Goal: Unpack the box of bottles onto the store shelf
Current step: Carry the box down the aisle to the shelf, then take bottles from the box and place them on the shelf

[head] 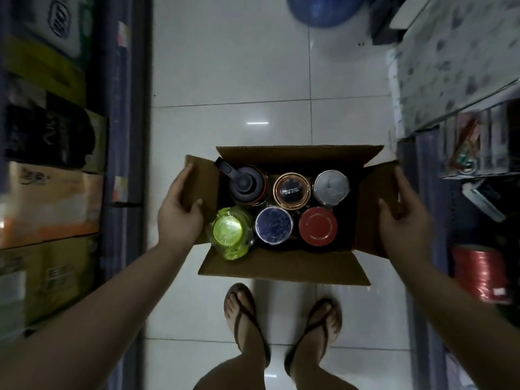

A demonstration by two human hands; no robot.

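Observation:
An open cardboard box (284,267) is held over the white tiled floor, seen from above. Inside stand several bottles upright: a black one with a loop handle (244,183), a gold-rimmed one (292,190), a silver-capped one (331,187), a lime-green one (228,231), a dark blue-capped one (274,225) and a red-capped one (318,226). My left hand (180,204) grips the box's left flap. My right hand (403,212) grips the right flap.
Shelving (126,136) on the left holds stacked cartons (50,204). On the right, a shelf unit (427,192) carries packaged goods and a red spool (478,274). A blue ball (323,9) lies on the floor ahead. My sandalled feet (281,319) stand just behind the box.

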